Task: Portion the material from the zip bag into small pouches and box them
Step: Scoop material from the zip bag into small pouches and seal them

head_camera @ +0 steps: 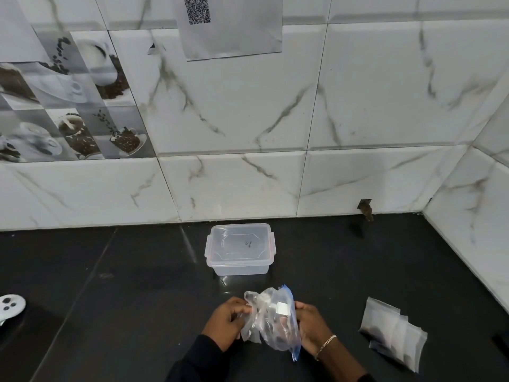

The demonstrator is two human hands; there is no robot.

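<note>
Worktop [124,312], glossy and black, carries a white rounded device [11,306] at its far left edge. Near the front middle, the left grip [230,319] pinches the crumpled left edge of a clear plastic zip bag with a blue seal [275,323] (dark bits show inside). Behind it stands a clear lidded plastic box [240,248]. The right grip [312,328] clasps the bag's right side. Further right lies a stack of small translucent pouches [394,336].

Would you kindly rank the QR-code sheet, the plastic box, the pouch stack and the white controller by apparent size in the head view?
1. QR-code sheet, largest.
2. plastic box and pouch stack look alike; the stack is nearer, so unranked.
3. white controller, smallest, partly cropped.
</note>
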